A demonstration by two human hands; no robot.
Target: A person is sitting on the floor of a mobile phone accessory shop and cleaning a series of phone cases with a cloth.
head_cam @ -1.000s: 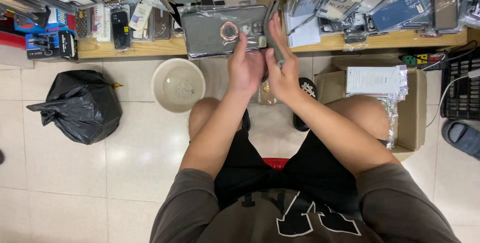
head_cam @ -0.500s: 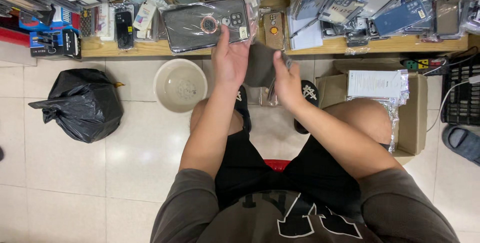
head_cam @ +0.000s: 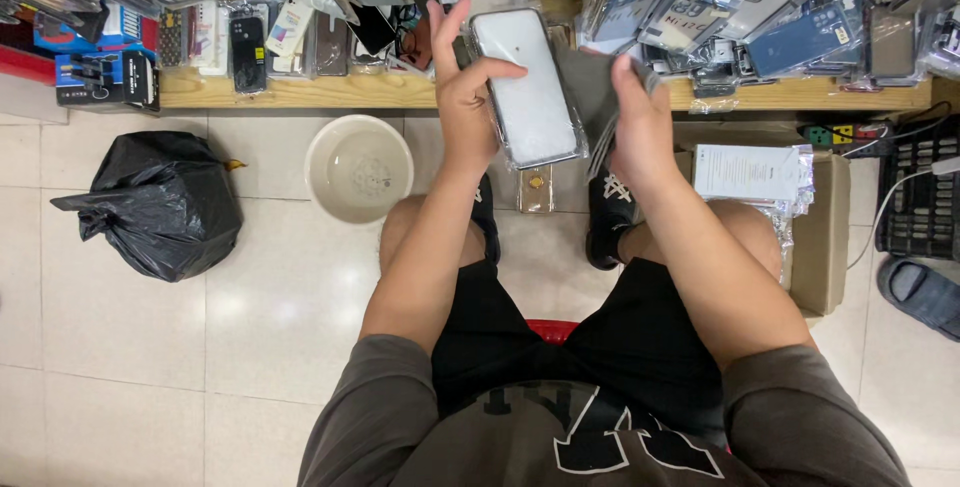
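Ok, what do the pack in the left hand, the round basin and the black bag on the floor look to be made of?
The pack in the left hand looks like a pale phone case in a clear glossy plastic sleeve: it glints and crinkles at the edges. The basin seems smooth beige plastic, with a dull sheen. The black bag looks like thin plastic film, wrinkled and shiny.

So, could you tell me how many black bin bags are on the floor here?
1: the black bin bag lies on the tiled floor, left of the round beige basin. Others may be hidden outside the view.
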